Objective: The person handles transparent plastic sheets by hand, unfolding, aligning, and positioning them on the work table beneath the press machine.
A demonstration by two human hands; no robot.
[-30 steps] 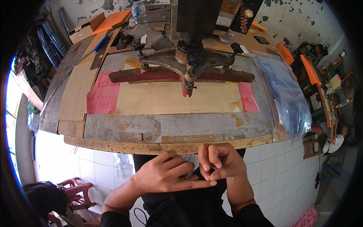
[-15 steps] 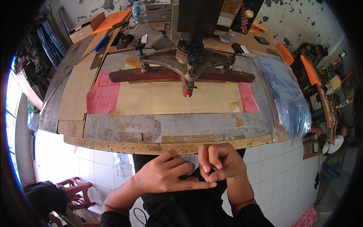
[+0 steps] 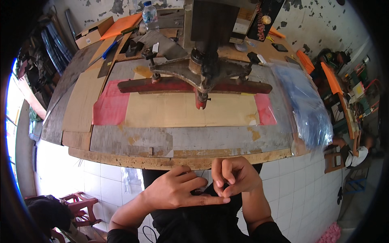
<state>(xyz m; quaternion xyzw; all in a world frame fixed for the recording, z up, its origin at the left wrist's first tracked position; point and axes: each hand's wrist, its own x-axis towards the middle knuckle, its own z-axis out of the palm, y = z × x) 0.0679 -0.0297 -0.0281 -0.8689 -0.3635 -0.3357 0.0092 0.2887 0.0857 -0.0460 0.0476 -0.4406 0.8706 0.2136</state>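
Both my hands are together in front of my body, just below the worktable's near edge [image 3: 194, 163]. My left hand [image 3: 175, 191] has its index finger stretched to the right and its other fingers loosely bent and apart; no object shows in it. At that index fingertip is my right hand [image 3: 240, 177], its fingers curled in and its thumb close to them. Anything between those fingertips is too small or hidden to make out. Beyond my hands, a heavy press with a long red bar [image 3: 142, 86] stands over a cream board [image 3: 190, 111] with pink sheets [image 3: 111, 107] at its ends.
Clear blue-tinted plastic sheets [image 3: 304, 105] lie at the table's right. Brown boards [image 3: 79, 103] lie at the left. A water bottle [image 3: 149, 16], a cardboard box [image 3: 91, 35] and a phone [image 3: 279, 47] are at the back. Another person [image 3: 358, 156] sits at far right; red stool [image 3: 83, 208] lower left.
The view has tilted slightly, so the table and press sit a little lower in the picture. My hands keep nearly the same pose, fingertips still together.
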